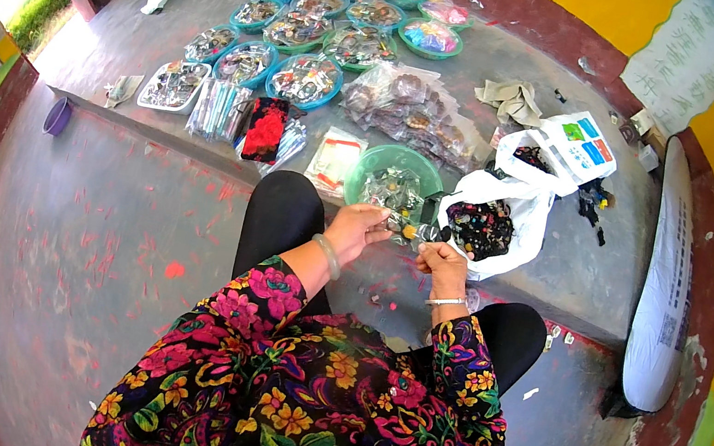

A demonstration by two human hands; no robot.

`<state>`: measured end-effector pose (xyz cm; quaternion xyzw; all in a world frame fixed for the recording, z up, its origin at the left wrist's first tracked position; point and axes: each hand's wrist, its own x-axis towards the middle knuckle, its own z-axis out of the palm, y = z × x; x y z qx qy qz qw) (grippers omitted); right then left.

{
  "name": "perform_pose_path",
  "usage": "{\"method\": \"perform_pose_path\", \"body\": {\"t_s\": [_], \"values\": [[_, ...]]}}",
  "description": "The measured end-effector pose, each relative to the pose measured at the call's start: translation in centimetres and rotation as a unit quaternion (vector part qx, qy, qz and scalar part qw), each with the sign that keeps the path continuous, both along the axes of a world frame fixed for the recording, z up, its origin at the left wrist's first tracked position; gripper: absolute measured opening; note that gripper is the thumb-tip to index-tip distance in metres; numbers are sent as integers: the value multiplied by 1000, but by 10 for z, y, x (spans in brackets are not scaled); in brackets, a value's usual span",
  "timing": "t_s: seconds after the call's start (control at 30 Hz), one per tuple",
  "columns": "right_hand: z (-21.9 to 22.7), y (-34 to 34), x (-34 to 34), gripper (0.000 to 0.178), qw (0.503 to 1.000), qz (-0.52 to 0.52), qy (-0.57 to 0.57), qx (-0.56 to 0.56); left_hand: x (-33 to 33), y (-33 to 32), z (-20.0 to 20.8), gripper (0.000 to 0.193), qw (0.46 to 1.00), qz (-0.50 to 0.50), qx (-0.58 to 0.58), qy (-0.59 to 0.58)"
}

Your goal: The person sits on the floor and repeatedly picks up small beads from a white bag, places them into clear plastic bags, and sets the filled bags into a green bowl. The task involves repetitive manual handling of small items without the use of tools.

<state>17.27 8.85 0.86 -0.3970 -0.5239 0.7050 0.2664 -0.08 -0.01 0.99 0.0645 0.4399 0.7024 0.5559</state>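
My left hand (pixel 354 232) is closed on one end of a small clear plastic packet (pixel 412 231) with dark and yellow bits showing. At its other end my right hand (pixel 442 265) pinches with bent fingers; whether it grips the packet or a small dark piece beside it is too small to tell. Just beyond my hands stands a green plastic basin (pixel 400 157) holding several similar clear packets (pixel 393 190). To its right sits an open white bag (pixel 530 241), filled with small dark, mixed-colour pieces (pixel 482 228).
Behind are several round baskets (pixel 305 81) of packaged small items and a pile of clear bags (pixel 413 106). A red-and-black patterned phone-like case (pixel 266 129) lies left of the basin. A second white bag (pixel 571 150) stands further right. The raised step's edge (pixel 584 324) runs before me.
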Motion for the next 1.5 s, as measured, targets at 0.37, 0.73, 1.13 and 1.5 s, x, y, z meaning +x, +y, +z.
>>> {"method": "perform_pose_path", "body": {"t_s": [0.37,0.73,1.13,1.5], "values": [[-2,7,7,11,1000,-18,-1,-8,5,-6,5,13,998,-65,13,-15],[12,3,6,14,995,17,-81,52,-5,-17,-8,11,997,-27,-75,15],[23,7,9,15,991,96,-77,55,-37,28,-55,7,991,105,-79,-6],[26,4,-2,15,987,118,-99,33,-96,68,-125,12,938,287,-185,61]]}}
